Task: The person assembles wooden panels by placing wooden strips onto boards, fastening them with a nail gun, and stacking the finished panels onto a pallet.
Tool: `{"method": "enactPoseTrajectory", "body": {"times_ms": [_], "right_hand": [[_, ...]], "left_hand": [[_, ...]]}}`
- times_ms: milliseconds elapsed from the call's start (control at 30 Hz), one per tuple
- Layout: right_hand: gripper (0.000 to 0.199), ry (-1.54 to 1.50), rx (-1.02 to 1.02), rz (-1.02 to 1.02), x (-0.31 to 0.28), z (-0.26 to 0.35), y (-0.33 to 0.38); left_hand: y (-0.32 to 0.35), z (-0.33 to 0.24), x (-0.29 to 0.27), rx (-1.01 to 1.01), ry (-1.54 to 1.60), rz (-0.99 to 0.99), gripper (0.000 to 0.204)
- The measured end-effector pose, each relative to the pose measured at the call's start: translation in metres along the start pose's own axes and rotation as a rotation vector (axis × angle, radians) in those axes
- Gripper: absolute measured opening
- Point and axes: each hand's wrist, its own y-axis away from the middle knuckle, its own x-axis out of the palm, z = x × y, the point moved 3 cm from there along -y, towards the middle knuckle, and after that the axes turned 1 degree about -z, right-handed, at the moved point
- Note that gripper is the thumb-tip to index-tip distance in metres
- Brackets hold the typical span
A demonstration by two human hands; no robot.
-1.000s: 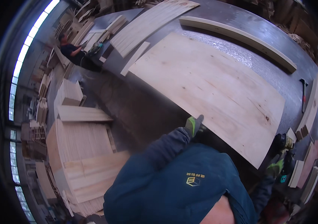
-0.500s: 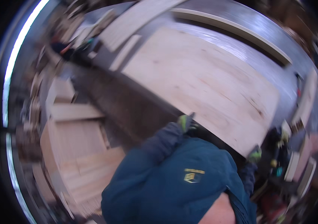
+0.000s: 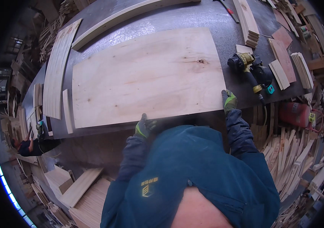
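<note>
At the table (image 3: 192,17), right hand (image 3: 229,101) has swapped nail gun (image 3: 246,60) for panel (image 3: 143,76); left hand (image 3: 143,128) apart, grips unclear.

Two gloved hands (image 3: 143,128) (image 3: 229,101), one broad panel (image 3: 146,78)

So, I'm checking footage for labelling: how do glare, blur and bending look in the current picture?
Head view: glare on the dark tabletop beyond the plywood sheet; head view: fisheye bowing in the long beam, with black corners; head view: no strong motion blur on the sheet, left hand or right hand.
</note>
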Motion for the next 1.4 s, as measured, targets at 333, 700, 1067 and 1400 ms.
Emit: {"method": "enactPoseTrajectory", "body": {"times_ms": [333,700,1067,1400], "right_hand": [[0.046,0.007,-0.029,0.063,-0.002,0.006,-0.022],[0.042,0.1,-0.175,-0.015,0.054,0.025,-0.076],[0.057,0.193,-0.19,0.157,-0.035,-0.068,-0.073],[0.055,0.898,-0.391,0.027,-0.043,0.026,-0.051]], "left_hand": [[0.007,-0.008,0.02,0.066,-0.01,-0.029,0.08],[-0.053,-0.016,-0.015,0.141,-0.141,0.146,0.098],[0.027,0.046,0.055,0.016,-0.079,-0.05,0.089],[0.043,-0.026,0.037,0.092,-1.176,0.068,0.085]]}}
